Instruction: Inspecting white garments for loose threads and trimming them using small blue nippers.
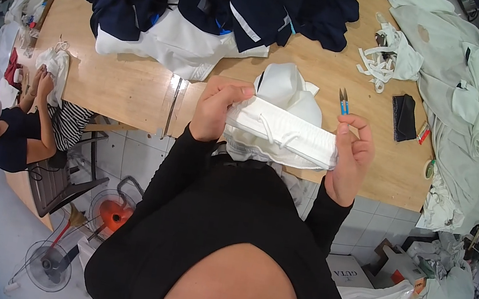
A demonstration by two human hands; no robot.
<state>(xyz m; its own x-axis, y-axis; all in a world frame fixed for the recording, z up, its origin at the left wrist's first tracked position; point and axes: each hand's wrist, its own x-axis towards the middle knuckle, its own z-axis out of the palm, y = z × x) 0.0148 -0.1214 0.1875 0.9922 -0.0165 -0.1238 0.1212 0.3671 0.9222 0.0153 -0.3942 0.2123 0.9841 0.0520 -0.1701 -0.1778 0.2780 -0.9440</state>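
A pair of white drawstring pants point(276, 131) is stretched by its gathered waistband between my two hands, above the near edge of the table. My left hand point(218, 108) is closed on the left end of the waistband, thumb on top. My right hand point(352, 160) pinches the right end. The white drawstring hangs in a loop at the middle of the band. More of the white cloth point(289, 89) bunches up on the table beyond it. Thread snips point(344, 102) with blue handles point away just past my right fingers; whether that hand holds them, I cannot tell.
Navy and white garments point(211, 9) are heaped across the wooden table point(120, 79). White strips point(390, 54), a black cloth piece point(404, 118) and a tape roll point(430, 169) lie rightward, beside pale fabric point(466, 121). A person point(13, 128) sits at left, near fans point(115, 213).
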